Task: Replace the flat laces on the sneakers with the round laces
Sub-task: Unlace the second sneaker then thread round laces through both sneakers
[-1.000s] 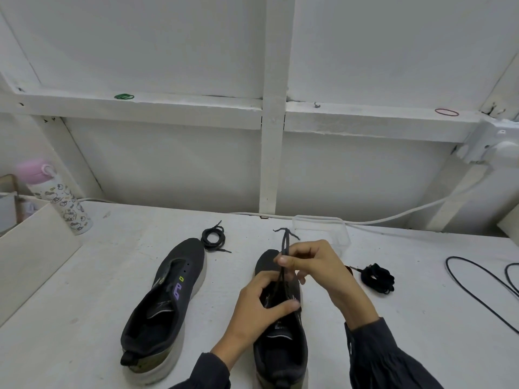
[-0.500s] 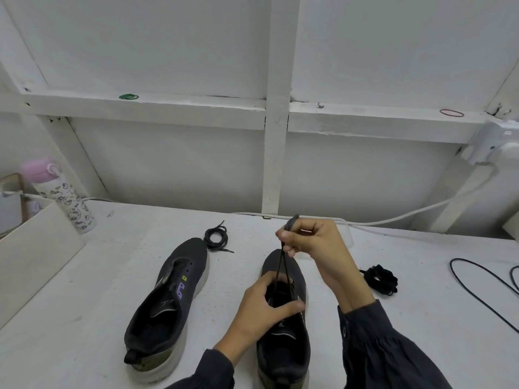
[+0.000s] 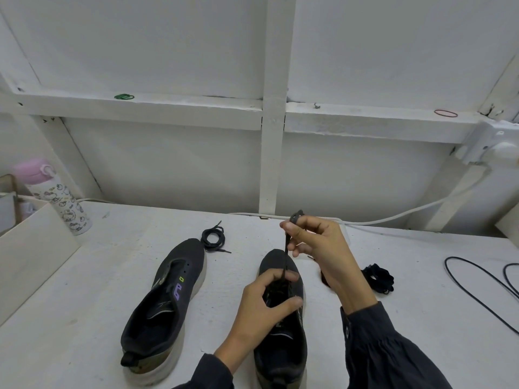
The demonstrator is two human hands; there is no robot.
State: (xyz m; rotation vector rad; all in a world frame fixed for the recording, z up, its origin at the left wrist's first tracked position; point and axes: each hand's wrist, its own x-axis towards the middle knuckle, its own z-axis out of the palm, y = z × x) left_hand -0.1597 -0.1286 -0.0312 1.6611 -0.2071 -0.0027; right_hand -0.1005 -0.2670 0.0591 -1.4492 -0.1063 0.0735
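Note:
Two dark sneakers stand on the white table. The left sneaker (image 3: pixel 165 293) has no lace in its eyelets. My left hand (image 3: pixel 264 304) grips the right sneaker (image 3: pixel 280 341) at its tongue, thumb and fingers curled over the upper. My right hand (image 3: pixel 317 248) pinches a dark lace (image 3: pixel 286 248) and holds it taut above the shoe's toe; the lace end sticks up past my fingers. A coiled round lace (image 3: pixel 212 237) lies beyond the left sneaker's toe. A bundle of dark laces (image 3: pixel 377 277) lies to the right of my right wrist.
A pink-capped printed bottle (image 3: pixel 53 197) stands at the far left by a pale board (image 3: pixel 31 259). A white cable (image 3: pixel 393 219) runs along the back wall. A black cable (image 3: pixel 477 287) loops at the right. Rubber bands (image 3: pixel 124 96) lie on the wall ledge.
My right hand has risen and moved away from the shoe, drawing the lace up taut. My left hand has stayed on the right sneaker.

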